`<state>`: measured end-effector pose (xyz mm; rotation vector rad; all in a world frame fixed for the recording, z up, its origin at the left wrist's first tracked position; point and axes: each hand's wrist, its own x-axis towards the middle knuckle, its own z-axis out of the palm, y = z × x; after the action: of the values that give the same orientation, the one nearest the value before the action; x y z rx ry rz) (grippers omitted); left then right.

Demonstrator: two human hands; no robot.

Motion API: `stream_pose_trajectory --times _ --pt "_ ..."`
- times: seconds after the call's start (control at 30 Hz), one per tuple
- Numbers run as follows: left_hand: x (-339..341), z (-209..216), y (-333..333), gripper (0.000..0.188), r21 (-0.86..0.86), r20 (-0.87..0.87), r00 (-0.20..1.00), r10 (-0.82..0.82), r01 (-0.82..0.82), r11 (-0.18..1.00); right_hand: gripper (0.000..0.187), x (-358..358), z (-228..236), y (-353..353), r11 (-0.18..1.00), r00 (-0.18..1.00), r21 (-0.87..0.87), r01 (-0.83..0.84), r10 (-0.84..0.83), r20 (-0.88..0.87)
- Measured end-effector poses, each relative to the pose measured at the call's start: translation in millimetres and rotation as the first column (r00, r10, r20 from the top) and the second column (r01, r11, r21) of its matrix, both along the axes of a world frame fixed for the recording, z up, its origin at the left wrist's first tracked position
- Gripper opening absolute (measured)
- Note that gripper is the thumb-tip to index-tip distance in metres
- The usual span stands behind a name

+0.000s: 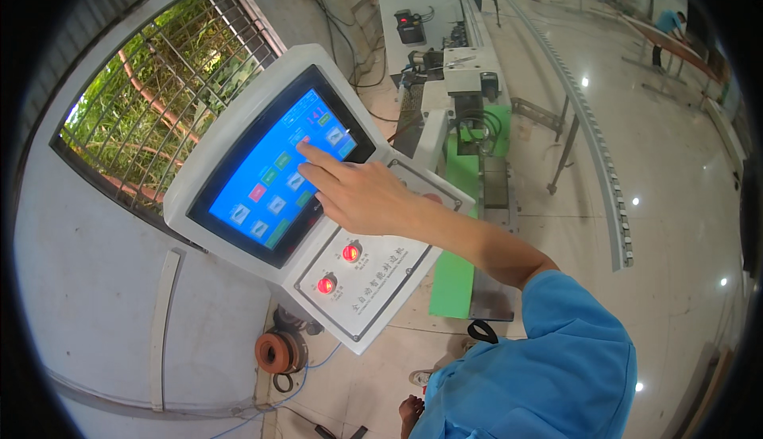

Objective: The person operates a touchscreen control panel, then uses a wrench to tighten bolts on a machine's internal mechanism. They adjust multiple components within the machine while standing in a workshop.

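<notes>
My right hand (358,193) reaches over a white control panel (191,201) with its index finger stretched out to the blue touchscreen (238,173). The fingertip touches, or hovers just over, the upper part of the screen; the other fingers are partly bent and hold nothing. Coloured buttons and small pictures show on the screen. Two red lit knobs (351,251) sit below it, and my forearm hides part of the knob area. Low in the view, beside my blue shirt (532,375), my left hand (411,409) hangs with its fingers curled in; nothing shows in it.
A long machine (477,81) with green panels (453,272) runs behind the panel. A roller rail (584,113) stands to its right. Brown rolls (274,351) and a blue cable (324,359) lie on the floor near the wall. A person (670,24) bends over boards at the far right.
</notes>
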<state>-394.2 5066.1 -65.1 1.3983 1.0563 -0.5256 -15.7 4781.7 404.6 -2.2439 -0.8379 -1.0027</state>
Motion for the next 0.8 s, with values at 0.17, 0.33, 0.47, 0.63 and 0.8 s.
stream_pose_trajectory --times 0.17,0.33,0.47,0.63,0.8 --pt "-1.1 -2.7 1.8 0.027 0.016 0.011 0.998 -0.054 0.054 0.998 0.043 -1.7 -3.4 1.6 1.000 0.999 -0.005 0.005 -0.005 0.032" --pt "-3.0 -6.9 3.4 0.023 -0.085 -0.021 0.986 0.165 -0.166 0.982 0.042 1.1 -0.3 1.0 0.999 0.995 -0.017 0.039 -0.037 0.089" --pt "0.0 -8.3 0.9 0.017 -0.090 -0.062 0.972 0.226 -0.231 0.969 0.040 3.7 5.6 -1.9 1.000 0.998 0.027 -0.011 0.009 0.063" --pt "2.2 -12.9 3.4 0.018 -0.079 -0.049 0.977 0.207 -0.211 0.974 0.039 7.4 8.7 -0.7 0.999 0.997 0.033 -0.021 0.018 0.076" --pt "-4.7 -21.2 15.2 0.024 -0.191 0.140 0.990 -0.005 0.032 0.981 0.045 19.5 9.0 4.9 0.995 0.981 -0.074 0.067 -0.052 0.187"
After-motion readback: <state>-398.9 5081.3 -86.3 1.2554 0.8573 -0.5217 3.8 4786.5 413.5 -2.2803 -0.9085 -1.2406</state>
